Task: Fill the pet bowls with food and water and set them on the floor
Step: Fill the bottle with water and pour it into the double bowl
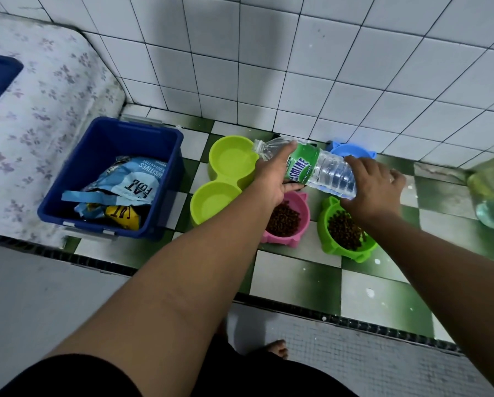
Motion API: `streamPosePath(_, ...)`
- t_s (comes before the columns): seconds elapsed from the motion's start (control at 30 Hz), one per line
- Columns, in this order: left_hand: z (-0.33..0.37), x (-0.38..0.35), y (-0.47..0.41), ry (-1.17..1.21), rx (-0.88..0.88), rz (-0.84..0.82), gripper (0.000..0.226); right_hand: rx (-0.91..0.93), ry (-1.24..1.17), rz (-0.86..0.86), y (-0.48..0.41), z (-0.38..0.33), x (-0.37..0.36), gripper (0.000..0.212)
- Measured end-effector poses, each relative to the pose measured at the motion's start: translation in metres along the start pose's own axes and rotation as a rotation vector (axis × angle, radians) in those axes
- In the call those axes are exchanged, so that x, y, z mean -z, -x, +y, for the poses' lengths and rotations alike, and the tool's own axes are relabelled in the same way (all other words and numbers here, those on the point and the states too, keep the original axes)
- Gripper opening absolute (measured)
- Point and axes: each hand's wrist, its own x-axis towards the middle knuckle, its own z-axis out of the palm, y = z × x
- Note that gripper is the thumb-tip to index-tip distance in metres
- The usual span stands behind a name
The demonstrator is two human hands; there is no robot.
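Entry: water bottle (326, 167), clear plastic with a green label, was held nearly level, with its open neck over the far well of the lime double bowl (241, 181). No cap on the neck. I could not tell whether water was running out; both wells looked pale inside, contents uncertain.

My left hand (271, 179) gripped the bottle around the label and shoulder, thumb on top, fingers wrapped underneath. My right hand (374, 187) cupped the bottle's base, thumb lying on the ribbed side, the other fingers loosely spread beyond the end.

Positions, all taken from the double bowl, which stood on the green-and-white checkered floor (297, 276):
- Pink bowl (304, 207), just right of its near well, holding brown kibble (284, 219); partly hidden by my left wrist.
- Green bowl (324, 222), further right than the pink one, also holding kibble.
- Blue bowl (351, 150), right of its far well, against the white tiled wall (297, 67), mostly behind the bottle; contents not visible.
- Blue plastic bin (165, 156), just left of it, with a light blue cat food bag (134, 179) and a yellow packet (122, 217) inside.
- Floral mattress (39, 124), left beyond the bin.
- A pale green translucent object (492, 196), far right at the edge of view, too blurred to identify.
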Motion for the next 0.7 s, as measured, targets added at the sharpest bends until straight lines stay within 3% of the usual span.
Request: streamPosePath(0.7,-0.0025,0.0033,-0.0053,-0.008,0.048,-0.074,0.06,0.015,0.058,-0.003,0.0044,0.0001,0.0049,0.096)
